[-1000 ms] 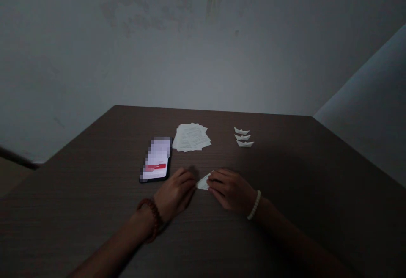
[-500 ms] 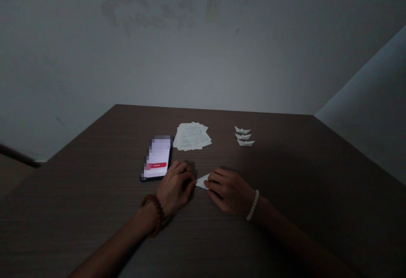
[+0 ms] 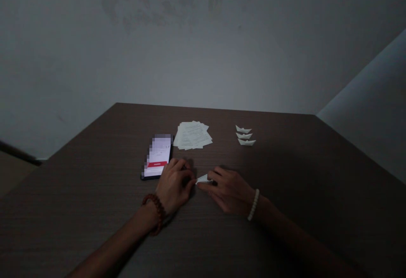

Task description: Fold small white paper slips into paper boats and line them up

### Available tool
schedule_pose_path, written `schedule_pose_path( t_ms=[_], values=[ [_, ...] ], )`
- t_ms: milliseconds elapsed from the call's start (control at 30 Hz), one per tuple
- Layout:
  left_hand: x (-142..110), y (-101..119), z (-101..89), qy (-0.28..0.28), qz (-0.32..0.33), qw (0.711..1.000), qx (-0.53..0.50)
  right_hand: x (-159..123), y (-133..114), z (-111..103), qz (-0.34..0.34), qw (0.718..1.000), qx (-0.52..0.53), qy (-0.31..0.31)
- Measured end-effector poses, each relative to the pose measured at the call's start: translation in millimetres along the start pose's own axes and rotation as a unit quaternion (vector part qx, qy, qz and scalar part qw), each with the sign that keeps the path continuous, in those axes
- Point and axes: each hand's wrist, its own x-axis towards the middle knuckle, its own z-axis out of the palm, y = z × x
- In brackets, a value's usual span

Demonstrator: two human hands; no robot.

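Note:
A small folded piece of white paper [image 3: 203, 179] is between my two hands, low over the middle of the table. My left hand [image 3: 176, 185], with a brown bead bracelet at the wrist, pinches its left tip between thumb and fingers. From the other side my right hand [image 3: 230, 188], wearing a pale bead bracelet, grips the paper's right part, the thumb lying along its near edge. My right fingers cover that end, so its full shape is hidden.
On the dark wooden table [image 3: 111, 142] a lit phone [image 3: 157, 157] lies just beyond my left hand. Behind it is a loose stack of printed paper sheets [image 3: 193, 135]. Three folded paper boats [image 3: 244, 136] sit in a column to the right. A wall [image 3: 203, 58] rises behind the table.
My right thumb has slid left along the paper's near edge, and less of the paper shows. My left hand keeps its pinch at almost the same spot.

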Motion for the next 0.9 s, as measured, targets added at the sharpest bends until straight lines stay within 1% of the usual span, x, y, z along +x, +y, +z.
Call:
schedule_pose_path(
  t_ms=[167, 267, 400, 500, 600, 667, 767, 900],
  values=[
    [0.6, -0.1, 1.0, -0.002, 0.006, 1.0, 0.013, 0.4, -2.2, 2.2, 0.008, 1.0, -0.004, -0.002],
    [-1.2, -3.6, 0.8, 0.007, 0.027, 1.0, 0.011, 0.0, -4.6, 3.7, 0.023, 1.0, 0.007, -0.002],
    [-6.3, -9.4, -3.5, 0.033, 0.103, 0.994, -0.016, -1.0, -5.8, 3.2, 0.051, 0.999, 0.011, 0.001],
    [-10.0, -10.2, -7.2, 0.016, 0.178, 0.984, 0.0, -1.7, -4.8, 2.3, 0.072, 0.997, 0.008, 0.012],
    [-12.0, -8.8, -7.5, -0.016, 0.225, 0.973, 0.044, -1.9, -3.6, 2.6, 0.077, 0.997, 0.008, 0.016],
    [-12.3, -8.1, -5.9, -0.025, 0.241, 0.968, 0.07, -2.0, -3.1, 3.7, 0.073, 0.997, 0.012, 0.017],
    [-12.6, -7.9, -3.4, -0.016, 0.26, 0.961, 0.09, -2.6, -2.3, 6.0, 0.071, 0.997, 0.017, 0.018],
    [-13.0, -6.9, -3.0, -0.013, 0.258, 0.96, 0.105, -3.7, -1.6, 7.3, 0.071, 0.997, 0.022, 0.023]
  ],
)
